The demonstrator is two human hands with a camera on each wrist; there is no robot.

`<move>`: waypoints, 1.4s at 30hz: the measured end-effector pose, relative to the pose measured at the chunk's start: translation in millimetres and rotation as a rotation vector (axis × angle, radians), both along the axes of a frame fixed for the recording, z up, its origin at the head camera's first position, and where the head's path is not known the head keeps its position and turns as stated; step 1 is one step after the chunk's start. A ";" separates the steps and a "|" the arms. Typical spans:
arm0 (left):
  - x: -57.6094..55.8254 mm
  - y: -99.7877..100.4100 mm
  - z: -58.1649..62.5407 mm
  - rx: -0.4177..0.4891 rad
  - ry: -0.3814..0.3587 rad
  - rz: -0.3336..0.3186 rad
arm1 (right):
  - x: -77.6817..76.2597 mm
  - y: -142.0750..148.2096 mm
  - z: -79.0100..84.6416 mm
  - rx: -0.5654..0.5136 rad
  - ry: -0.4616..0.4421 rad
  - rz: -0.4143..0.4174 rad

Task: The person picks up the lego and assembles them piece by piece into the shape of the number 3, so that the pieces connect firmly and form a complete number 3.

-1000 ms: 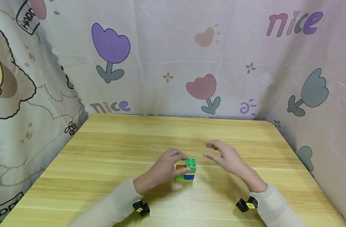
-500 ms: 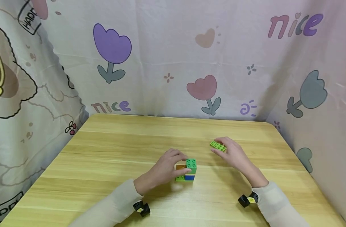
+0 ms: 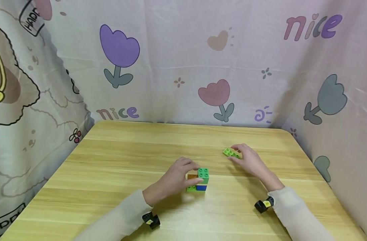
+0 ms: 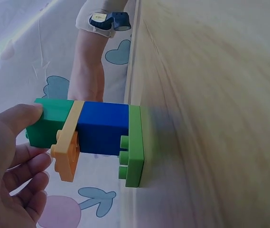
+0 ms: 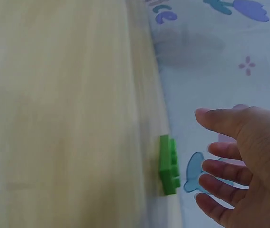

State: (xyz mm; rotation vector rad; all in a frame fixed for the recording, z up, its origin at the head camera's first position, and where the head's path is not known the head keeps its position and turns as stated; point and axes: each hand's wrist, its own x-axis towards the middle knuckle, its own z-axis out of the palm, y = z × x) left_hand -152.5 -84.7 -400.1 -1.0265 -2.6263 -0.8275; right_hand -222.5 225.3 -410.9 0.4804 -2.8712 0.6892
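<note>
My left hand (image 3: 175,177) pinches the green block (image 4: 54,121) at the top of a small toy brick stack between thumb and fingers. Below that block come an orange plate (image 4: 68,154), a blue block (image 4: 104,128) and a lime-green base plate (image 4: 135,147) on the table. The orange and lime plates jut out to one side, with their studs bare. Farther back, a separate lime-green studded plate (image 3: 230,153) lies flat on the wood. Beside it is my right hand (image 3: 251,161), thumb and fingers spread; the right wrist view shows a gap between hand and plate (image 5: 168,165).
The wooden table (image 3: 135,150) reaches back to a printed cloth (image 3: 171,50) hanging behind it and along both sides. Each wrist wears a small black camera, one left (image 3: 151,220) and one right (image 3: 264,204).
My right hand has moved back and right. The separate lime-green plate, unseen a second ago, came into view between its fingers and now lies clear of them. My left hand stays at the stack.
</note>
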 end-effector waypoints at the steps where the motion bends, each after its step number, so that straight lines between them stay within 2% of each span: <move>1: -0.2 0.2 -0.1 -0.005 0.000 0.002 | -1.5 1.1 -1.4 0.002 -0.011 -0.001; 10: -0.3 1.8 -2.5 -0.022 0.028 0.004 | -10.2 8.8 -13.7 0.036 -0.054 -0.011; 19: 1.0 3.0 0.1 -0.047 0.041 0.012 | -13.9 11.4 -17.5 0.067 -0.060 -0.018; 35: -0.4 2.8 1.6 -0.047 0.052 0.003 | -17.5 10.7 -14.4 0.104 -0.073 -0.027; 42: -1.5 1.5 2.0 -0.036 0.041 0.008 | -18.1 7.6 -12.0 0.122 -0.063 0.005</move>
